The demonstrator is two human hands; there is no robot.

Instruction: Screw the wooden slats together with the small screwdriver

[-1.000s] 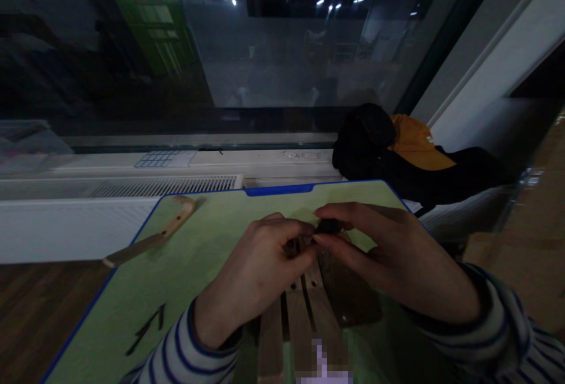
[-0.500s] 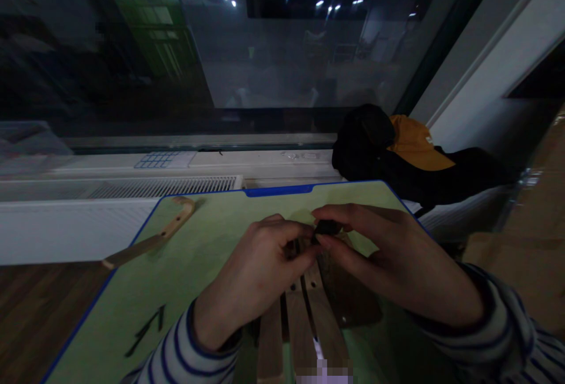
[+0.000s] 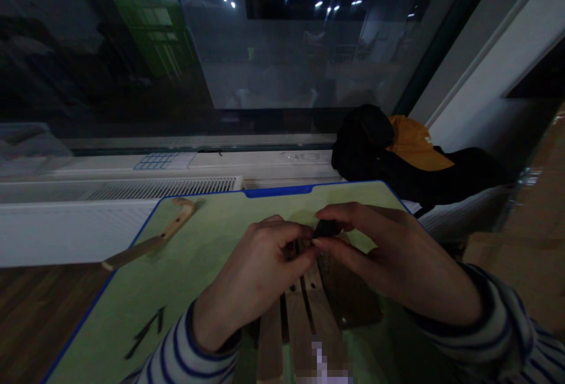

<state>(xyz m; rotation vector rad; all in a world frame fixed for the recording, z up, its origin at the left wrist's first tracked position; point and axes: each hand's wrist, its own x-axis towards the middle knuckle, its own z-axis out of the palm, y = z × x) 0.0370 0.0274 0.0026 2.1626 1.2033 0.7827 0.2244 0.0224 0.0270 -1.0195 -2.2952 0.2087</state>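
Note:
My right hand (image 3: 388, 249) pinches a small black piece (image 3: 326, 228) between thumb and fingertips; its exact kind is too dark to tell. Close against it, my left hand (image 3: 265, 266) is closed in a pinch, and what lies between those fingertips is hidden. Beneath both hands, several long wooden slats (image 3: 302, 319) with dark holes lie side by side, their far ends partly covered by my fingers. A dark brown, flat-looking object (image 3: 357, 296) sits under my right hand, beside the slats.
A bent wooden piece with holes (image 3: 176, 222) lies at the left edge of the green, blue-rimmed tabletop (image 3: 220, 219). Thin black strips (image 3: 145, 332) lie nearer me. Beyond stand a white radiator (image 3: 79, 225), a window, and a black bag (image 3: 359, 143) with an orange cap (image 3: 415, 140).
My right thumb and fingers have shifted slightly on the black piece, which has tilted a little. My left hand stays almost still.

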